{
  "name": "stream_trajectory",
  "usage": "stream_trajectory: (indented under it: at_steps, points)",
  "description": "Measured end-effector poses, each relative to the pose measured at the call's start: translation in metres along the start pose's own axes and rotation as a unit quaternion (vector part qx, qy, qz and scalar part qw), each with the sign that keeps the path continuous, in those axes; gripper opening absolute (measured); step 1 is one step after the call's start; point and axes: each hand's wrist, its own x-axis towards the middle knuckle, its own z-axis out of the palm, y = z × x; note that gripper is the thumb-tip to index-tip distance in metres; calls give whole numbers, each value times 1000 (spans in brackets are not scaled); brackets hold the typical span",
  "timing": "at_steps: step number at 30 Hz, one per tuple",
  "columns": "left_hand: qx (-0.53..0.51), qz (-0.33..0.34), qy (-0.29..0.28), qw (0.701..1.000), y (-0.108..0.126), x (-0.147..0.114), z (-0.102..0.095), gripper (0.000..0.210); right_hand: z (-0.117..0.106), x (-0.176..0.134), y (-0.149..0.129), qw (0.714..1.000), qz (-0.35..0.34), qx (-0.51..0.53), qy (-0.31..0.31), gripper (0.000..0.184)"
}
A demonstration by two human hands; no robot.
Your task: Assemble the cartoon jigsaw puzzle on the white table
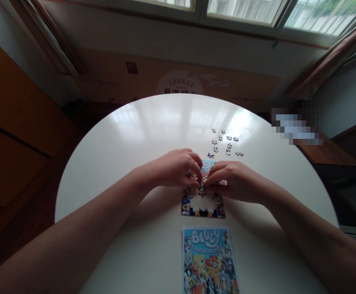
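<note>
A partly assembled jigsaw puzzle (203,212) lies on the table, its colourful border joined and a bare white gap inside it. My left hand (182,168) reaches over its left side, fingers bent in a pinch. From the right, my right hand (231,179) meets it with thumb and index finger close together. Between the fingertips of both hands is a small puzzle piece (202,190), at the middle of the puzzle; the fingers partly hide it. Both hands cover much of the puzzle's upper half.
A Bluey picture sheet (209,261) lies in front of the puzzle. Several loose puzzle pieces (229,138) are scattered beyond my right hand. All rest on a white round-edged table (104,163). A large cardboard box (147,81) stands behind it, below the window.
</note>
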Motion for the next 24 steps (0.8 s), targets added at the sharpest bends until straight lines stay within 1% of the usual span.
stream_trajectory:
  at_steps: [7, 16, 24]
  points:
    - [-2, -3, 3, 1000, 1, 1, 0, 15, -1, 0, 0, 1000, -2, 1, 5, 13]
    - [-15, -7, 36, 999, -2, 3, 6, 9, 0, -1, 1, 1000, 5, 2, 3, 13]
    - [-20, -14, 31, 999, -3, 4, 8, 10, 0, 0, 0, 1000, 4, 2, -2, 11]
